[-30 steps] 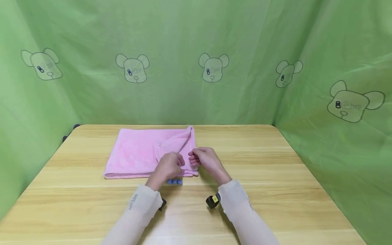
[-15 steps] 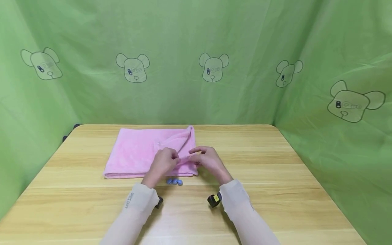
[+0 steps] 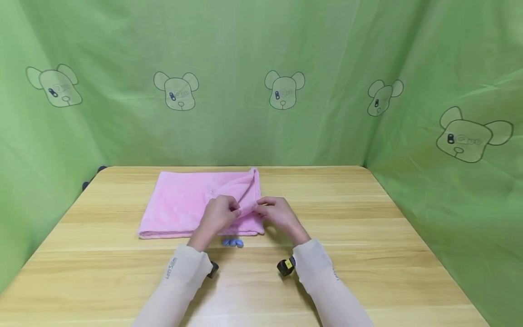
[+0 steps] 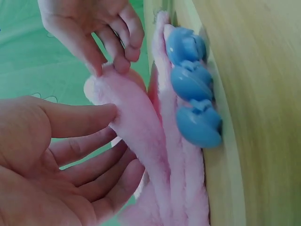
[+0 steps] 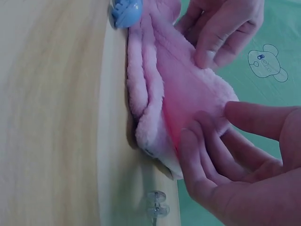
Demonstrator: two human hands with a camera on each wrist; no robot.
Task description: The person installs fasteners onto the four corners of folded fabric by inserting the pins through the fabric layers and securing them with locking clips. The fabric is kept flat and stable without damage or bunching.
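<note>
A pink plush cloth (image 3: 175,204) lies folded on the wooden table, its near right layer lifted into a flap (image 5: 188,80). My left hand (image 3: 218,215) pinches the edge of this flap between thumb and fingers, as the left wrist view shows. At the flap's corner, my right hand (image 3: 279,213) has its thumb (image 5: 258,117) on one side and fingers on the other. Three small blue plastic clip-like pieces (image 4: 193,82) lie in a row beside the cloth's near edge, just below my left hand in the head view.
A small clear plastic piece (image 5: 157,203) shows beyond the cloth in the right wrist view. The wooden table (image 3: 347,263) reaches back to green curtains (image 3: 233,131) printed with bear heads, which enclose its back and sides.
Both hands have come onto the cloth's right part and lifted its near layer into a flap. My left hand moved slightly back and left, uncovering the blue pieces.
</note>
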